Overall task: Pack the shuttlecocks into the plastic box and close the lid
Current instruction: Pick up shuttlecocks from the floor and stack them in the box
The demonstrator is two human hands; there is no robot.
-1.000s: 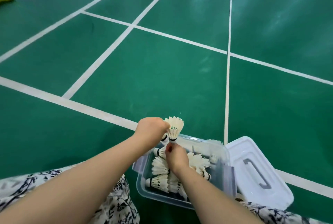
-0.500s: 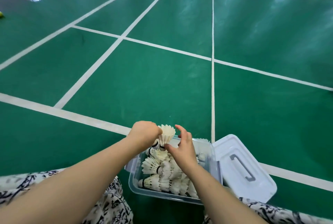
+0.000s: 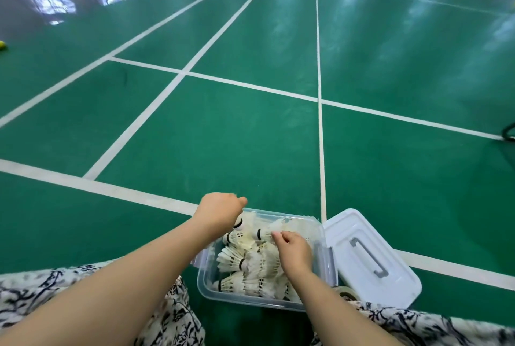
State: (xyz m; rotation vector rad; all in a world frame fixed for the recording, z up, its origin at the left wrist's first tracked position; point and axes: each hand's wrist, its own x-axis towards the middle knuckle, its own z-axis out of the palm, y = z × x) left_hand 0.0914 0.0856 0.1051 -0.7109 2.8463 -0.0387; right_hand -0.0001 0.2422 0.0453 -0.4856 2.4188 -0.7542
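A clear plastic box (image 3: 205, 286) stands open on the green floor just in front of me, with several white feather shuttlecocks (image 3: 245, 260) lying in it. Its white lid (image 3: 390, 237), grey handle up, lies flat against the box's right side. My left hand (image 3: 220, 210) is a closed fist over the box's far left corner; a shuttlecock's cork with a black band (image 3: 238, 224) pokes out under it. My right hand (image 3: 294, 251) is inside the box, its fingertips pinched on the feathers of a shuttlecock (image 3: 264, 233) near the top of the pile.
White court lines cross the green floor around the box. Black-and-white patterned fabric (image 3: 172, 317) covers my knees on both sides of it. A ring-shaped object (image 3: 345, 291) sits between box and lid. A yellow object (image 3: 1, 45) lies far left, a dark stand (image 3: 508, 131) at the right edge.
The shuttlecock held upright between my hands has gone down into the box. My right hand dropped onto the pile, and my left fist lowered to the box's far corner.
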